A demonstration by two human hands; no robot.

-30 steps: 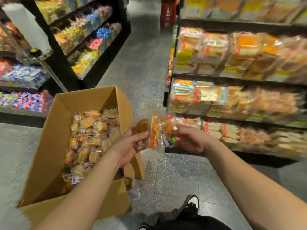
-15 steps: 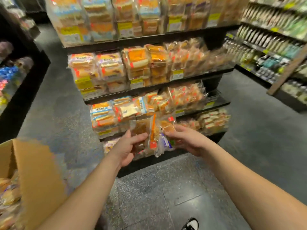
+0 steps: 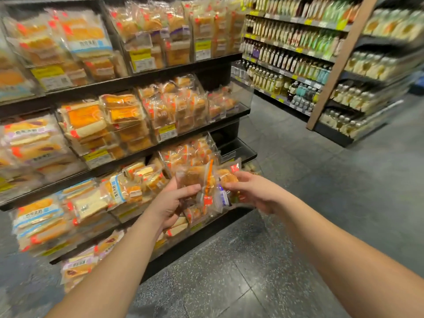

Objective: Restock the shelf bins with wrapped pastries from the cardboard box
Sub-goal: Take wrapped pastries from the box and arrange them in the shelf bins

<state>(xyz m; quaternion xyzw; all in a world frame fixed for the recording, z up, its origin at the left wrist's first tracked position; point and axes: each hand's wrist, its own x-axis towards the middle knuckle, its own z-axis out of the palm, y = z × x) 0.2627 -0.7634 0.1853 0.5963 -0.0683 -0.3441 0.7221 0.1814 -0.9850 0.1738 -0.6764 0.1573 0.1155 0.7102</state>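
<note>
Wrapped pastries [image 3: 206, 182] bunched between both hands, left hand [image 3: 171, 203] gripping near-left side, right hand [image 3: 250, 191] pinching right edge; long axes roughly upright; clear shelf bin [image 3: 190, 154] just beyond, far and slightly left, nearer left hand

Dim, warm shop light, glare glinted off plastic wrappers, shelves [image 3: 128, 154] smeared with motion blur at left, edges bowed by wide lens.
</note>
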